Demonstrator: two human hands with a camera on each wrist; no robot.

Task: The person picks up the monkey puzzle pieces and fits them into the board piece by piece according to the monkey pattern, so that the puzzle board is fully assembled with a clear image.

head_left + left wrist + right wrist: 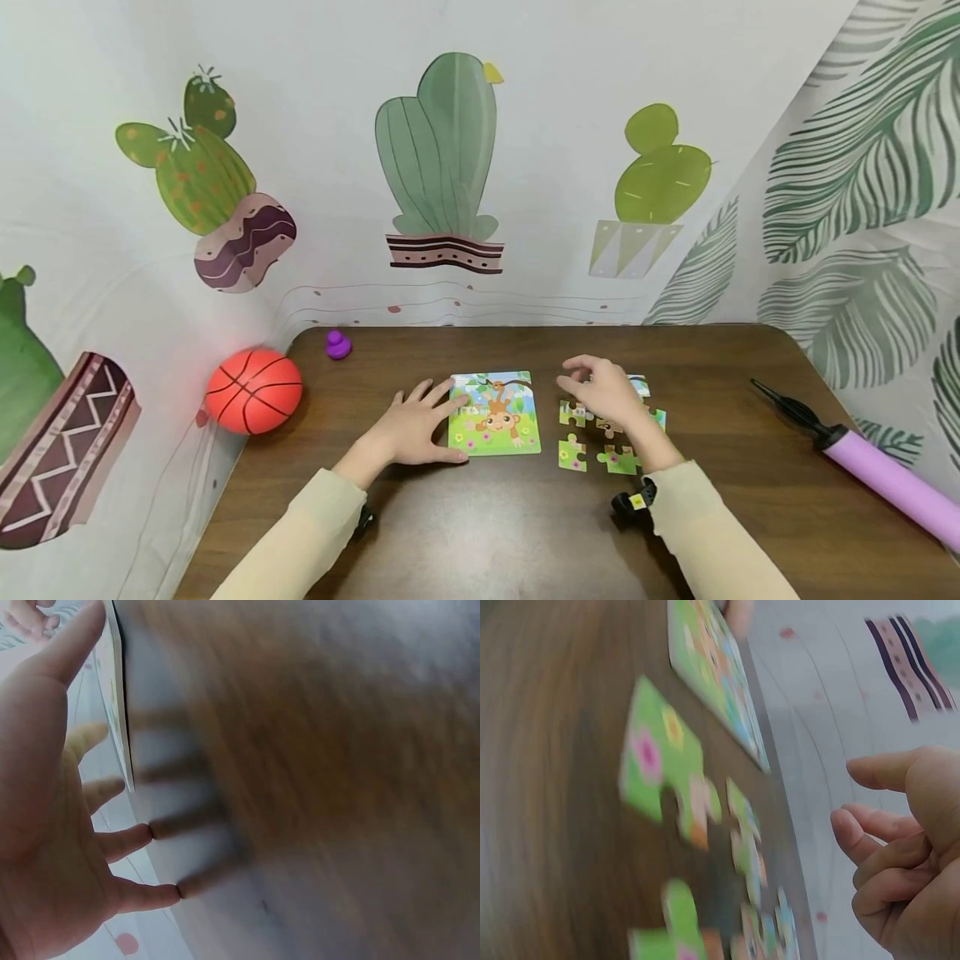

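Observation:
A square monkey picture board (487, 439) lies flat near the middle of the table. My left hand (412, 427) is spread at its left side, with thumb and some fingertips at the board's edge; the left wrist view shows straight fingers (124, 841) reaching down to the tabletop. To the right of the board lie several loose jigsaw pieces, among them a green corner piece (572, 454) and a green edge piece (619, 461). Above them hovers my right hand (609, 392), partly hiding the pieces. Its thumb and index finger are apart with nothing between them (907, 855).
A red basketball-patterned ball (255, 392) sits by the table's left edge. A small purple rubber duck (338, 345) stands at the back left. On the right lies a hand pump (885, 479) with a purple barrel and black nozzle. A printed fabric wall (547, 167) rises behind the table.

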